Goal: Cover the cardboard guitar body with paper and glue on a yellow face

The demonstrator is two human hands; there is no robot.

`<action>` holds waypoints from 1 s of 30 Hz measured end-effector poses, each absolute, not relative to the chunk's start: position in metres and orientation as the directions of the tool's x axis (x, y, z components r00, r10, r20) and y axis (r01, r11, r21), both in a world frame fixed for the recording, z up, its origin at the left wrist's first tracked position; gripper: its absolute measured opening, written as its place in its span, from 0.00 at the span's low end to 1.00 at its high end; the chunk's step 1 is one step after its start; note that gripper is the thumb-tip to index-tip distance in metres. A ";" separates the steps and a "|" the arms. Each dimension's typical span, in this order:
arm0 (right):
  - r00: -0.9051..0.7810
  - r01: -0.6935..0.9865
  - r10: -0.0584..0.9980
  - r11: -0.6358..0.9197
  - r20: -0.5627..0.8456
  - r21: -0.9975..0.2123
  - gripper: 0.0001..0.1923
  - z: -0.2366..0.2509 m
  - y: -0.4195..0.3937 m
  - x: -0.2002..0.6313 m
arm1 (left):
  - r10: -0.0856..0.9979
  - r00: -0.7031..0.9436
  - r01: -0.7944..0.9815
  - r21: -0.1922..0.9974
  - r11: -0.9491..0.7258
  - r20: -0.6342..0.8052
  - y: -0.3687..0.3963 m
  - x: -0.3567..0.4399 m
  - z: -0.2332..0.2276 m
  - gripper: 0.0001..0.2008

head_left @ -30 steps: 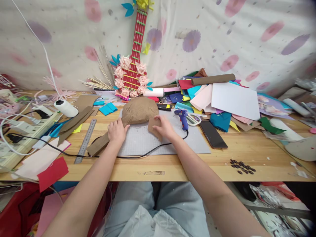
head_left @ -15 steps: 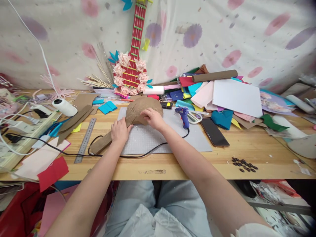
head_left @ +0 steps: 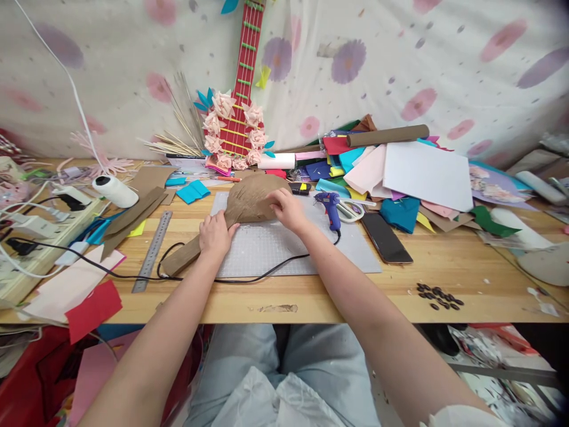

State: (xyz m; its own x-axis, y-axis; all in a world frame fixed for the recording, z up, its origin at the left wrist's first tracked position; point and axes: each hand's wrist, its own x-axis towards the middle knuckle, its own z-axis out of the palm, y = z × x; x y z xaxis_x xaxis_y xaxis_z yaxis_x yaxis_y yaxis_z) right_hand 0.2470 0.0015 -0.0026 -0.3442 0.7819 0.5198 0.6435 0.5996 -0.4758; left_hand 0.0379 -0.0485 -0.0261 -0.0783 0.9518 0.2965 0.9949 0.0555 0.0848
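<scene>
On the counter [head_left: 355, 302], the left hand [head_left: 216, 233] clasps the brown form [head_left: 246, 198] where its neck joins its rounded body, the long axis running from near left to far right. The right hand [head_left: 288, 209], nearer the body's right edge, curls its fingertips, whether pinching anything I cannot tell; half a second ago it was over the body's middle.

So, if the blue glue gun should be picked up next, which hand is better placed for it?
Probably the right hand: the glue gun is close by on that side. The left hand is farther away, on the other side, and holds the brown piece at its narrow part.
</scene>
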 end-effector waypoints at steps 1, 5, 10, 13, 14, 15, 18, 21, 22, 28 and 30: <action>-0.318 0.627 0.798 0.582 0.511 -0.518 0.14 -0.001 -0.002 0.248 | 0.952 -0.082 0.995 0.086 0.059 0.296 -0.049 0.038 -0.026 0.27; -0.300 0.597 0.877 0.480 0.376 -0.643 0.14 0.002 -0.017 0.253 | 0.950 -0.089 0.993 0.098 0.062 0.300 -0.049 0.039 -0.025 0.27; -0.348 0.680 0.909 0.413 0.229 -0.607 0.09 -0.001 -0.022 0.247 | 0.948 -0.100 0.992 0.098 0.073 0.301 -0.049 0.040 -0.026 0.28; -0.328 0.743 0.929 0.366 0.171 -0.561 0.14 0.001 -0.017 0.239 | 0.949 -0.093 0.994 0.091 0.069 0.301 -0.049 0.040 -0.026 0.29; -0.312 0.769 0.938 0.344 0.153 -0.540 0.16 0.002 -0.014 0.237 | 0.949 -0.091 0.994 0.090 0.067 0.302 -0.049 0.040 -0.026 0.29; -0.293 0.792 0.946 0.322 0.140 -0.519 0.18 0.004 -0.011 0.234 | 0.949 -0.092 0.994 0.091 0.067 0.303 -0.049 0.039 -0.026 0.29; -0.229 0.837 0.967 0.252 0.108 -0.486 0.22 0.009 -0.004 0.228 | 0.946 -0.092 0.993 0.099 0.064 0.310 -0.048 0.039 -0.027 0.28; -0.180 0.850 0.980 0.200 0.089 -0.488 0.24 0.010 0.000 0.225 | 0.943 -0.080 0.993 0.106 0.048 0.323 -0.048 0.038 -0.027 0.28; -0.168 0.851 0.982 0.189 0.087 -0.490 0.24 0.009 0.000 0.224 | 0.942 -0.079 0.993 0.108 0.046 0.327 -0.048 0.038 -0.028 0.28; -0.092 0.831 0.991 0.128 0.094 -0.542 0.22 0.011 -0.003 0.231 | 0.942 -0.091 0.991 0.119 0.055 0.323 -0.048 0.038 -0.028 0.27; -0.098 0.821 0.992 0.124 0.075 -0.557 0.22 0.015 -0.006 0.236 | 0.942 -0.098 0.991 0.121 0.062 0.322 -0.049 0.039 -0.027 0.28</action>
